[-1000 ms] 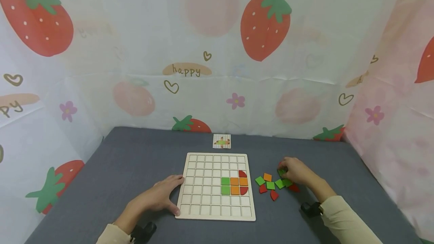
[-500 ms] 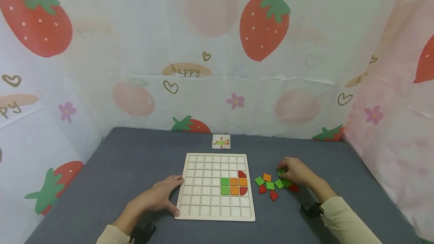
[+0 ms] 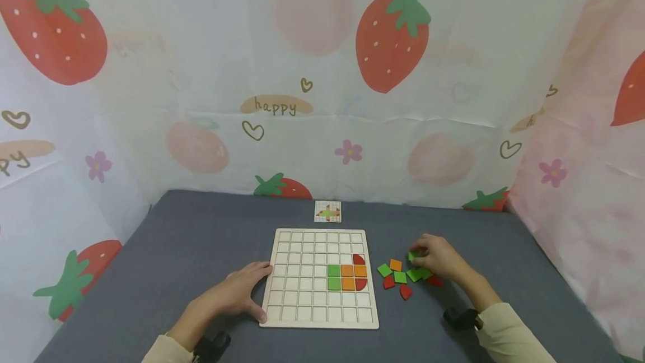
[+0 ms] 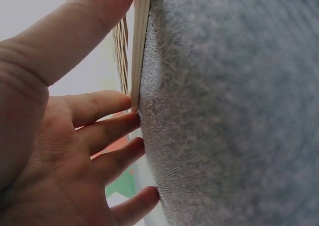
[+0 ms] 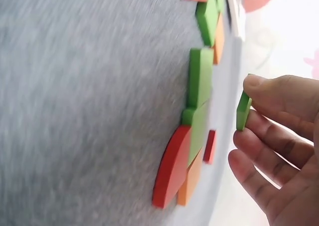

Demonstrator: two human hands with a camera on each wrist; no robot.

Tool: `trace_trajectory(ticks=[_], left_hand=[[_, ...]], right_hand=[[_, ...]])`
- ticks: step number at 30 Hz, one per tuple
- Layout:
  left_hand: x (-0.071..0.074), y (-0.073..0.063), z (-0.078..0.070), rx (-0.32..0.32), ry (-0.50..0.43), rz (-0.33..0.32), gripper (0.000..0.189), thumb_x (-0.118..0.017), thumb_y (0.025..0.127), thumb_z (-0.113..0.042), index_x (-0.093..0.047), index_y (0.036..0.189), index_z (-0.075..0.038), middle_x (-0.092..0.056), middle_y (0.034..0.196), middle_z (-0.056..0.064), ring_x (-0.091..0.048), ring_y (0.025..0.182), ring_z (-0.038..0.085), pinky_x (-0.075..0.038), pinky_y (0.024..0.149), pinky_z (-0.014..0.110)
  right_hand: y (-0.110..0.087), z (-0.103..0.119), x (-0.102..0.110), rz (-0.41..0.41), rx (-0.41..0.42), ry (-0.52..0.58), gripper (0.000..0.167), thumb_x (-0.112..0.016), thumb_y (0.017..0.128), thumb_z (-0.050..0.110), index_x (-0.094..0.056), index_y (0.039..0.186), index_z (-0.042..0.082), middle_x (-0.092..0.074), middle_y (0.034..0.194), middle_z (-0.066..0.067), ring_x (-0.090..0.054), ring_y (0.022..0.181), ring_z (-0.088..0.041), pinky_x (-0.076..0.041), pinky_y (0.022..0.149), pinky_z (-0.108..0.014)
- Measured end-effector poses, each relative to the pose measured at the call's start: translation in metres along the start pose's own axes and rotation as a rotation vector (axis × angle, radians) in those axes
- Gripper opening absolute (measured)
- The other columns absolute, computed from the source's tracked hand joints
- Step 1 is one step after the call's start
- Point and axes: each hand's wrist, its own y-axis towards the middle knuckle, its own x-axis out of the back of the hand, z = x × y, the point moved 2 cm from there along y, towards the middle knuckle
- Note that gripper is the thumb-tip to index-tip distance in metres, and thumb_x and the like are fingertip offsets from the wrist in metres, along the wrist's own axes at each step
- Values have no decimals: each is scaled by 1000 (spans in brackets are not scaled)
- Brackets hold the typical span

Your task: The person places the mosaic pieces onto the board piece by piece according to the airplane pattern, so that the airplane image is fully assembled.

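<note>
In the head view my left hand point(image 3: 234, 293) rests at the left edge of a pale wooden grid board point(image 3: 297, 298), thumb and fingertips touching it. The left wrist view has these fingers fairly straight along the board's side. My right hand point(image 3: 440, 256) is over the loose tiles right of the board, pinching a green square tile point(image 5: 243, 111) between thumb and fingers, off the cloth. On the board's right side sit two green squares point(image 3: 333, 277), several orange squares point(image 3: 347, 283) and two red quarter-round tiles point(image 3: 361, 284).
Loose green point(image 3: 400, 277), orange point(image 3: 395, 265) and red point(image 3: 406, 292) tiles lie on the grey cloth point(image 3: 211, 240) between board and right hand. Some touch or overlap, and the hand hides part of them. A small pattern card point(image 3: 328, 212) lies behind the board.
My right hand has shifted slightly left with the green tile in its pinch. The left hand stays at the board's edge, and the tiles on the board are unchanged.
</note>
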Motion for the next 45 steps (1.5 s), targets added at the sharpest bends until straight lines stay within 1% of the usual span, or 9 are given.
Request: trace_trajectory(ticks=[4, 9, 15, 19, 23, 29, 35, 41, 45], left_hand=[[1, 0, 0, 2, -7, 8, 101, -90, 59, -26, -43, 142, 4, -40, 151, 23, -29, 143, 45, -23, 108, 69], [1, -1, 2, -4, -11, 23, 102, -90, 60, -28, -41, 144, 4, -38, 152, 23, -27, 144, 46, -22, 108, 70], [1, -2, 3, -17, -21, 33, 104, -89, 61, -31, -40, 145, 3, -37, 153, 22, -29, 144, 45, -24, 107, 70], [1, -2, 4, -26, -30, 42, 104, -89, 62, -33, -39, 146, 3, -37, 153, 22, -28, 144, 45, -23, 108, 70], [2, -3, 5, -37, -44, 52, 103, -88, 63, -33, -39, 146, 4, -36, 153, 23, -27, 144, 46, -22, 108, 70], [5, -4, 5, -43, -48, 63, 103, -88, 64, -33, -38, 146, 4, -36, 153, 23, -26, 144, 46, -22, 108, 70], [5, -6, 6, -45, -43, 58, 103, -89, 63, -31, -38, 146, 5, -36, 153, 24, -26, 144, 47, -22, 108, 70], [3, -2, 6, -26, -39, 61, 104, -89, 62, -30, -38, 146, 3, -35, 154, 22, -24, 145, 46, -21, 107, 72], [2, 0, 5, -12, -36, 66, 104, -89, 62, -29, -39, 146, 2, -35, 155, 21, -24, 145, 46, -21, 108, 71]], right_hand=[[0, 10, -1, -31, 27, 14, 23, -73, 84, 9, -72, 105, 0, -64, 95, -5, -59, 84, -16, -51, 71, -30], [0, 26, -3, -68, 55, 51, 23, -73, 84, 8, -72, 105, -1, -65, 96, -6, -59, 83, -17, -51, 70, -26], [3, 43, -9, -98, 72, 79, 22, -72, 85, 8, -73, 105, 0, -65, 97, -6, -60, 85, -19, -52, 72, -27], [8, 53, -14, -100, 97, 95, 22, -74, 84, 8, -73, 104, -1, -65, 97, -7, -61, 85, -21, -53, 74, -28], [13, 64, -19, -93, 119, 108, 23, -74, 83, 8, -72, 104, -2, -66, 97, -8, -61, 85, -22, -53, 74, -29], [20, 81, -28, -87, 92, 98, 25, -74, 83, 9, -72, 106, -1, -65, 97, -7, -60, 86, -20, -54, 76, -30], [28, 94, -38, -44, 71, 117, 23, -73, 85, 10, -73, 106, 2, -64, 98, -3, -59, 86, -15, -52, 74, -27], [34, 106, -46, -17, 115, 118, 22, -73, 85, 10, -73, 105, 2, -64, 95, -4, -60, 86, -18, -52, 73, -25], [39, 111, -50, -2, 144, 126, 23, -73, 85, 11, -73, 105, 2, -64, 96, -4, -60, 85, -18, -51, 72, -23]])
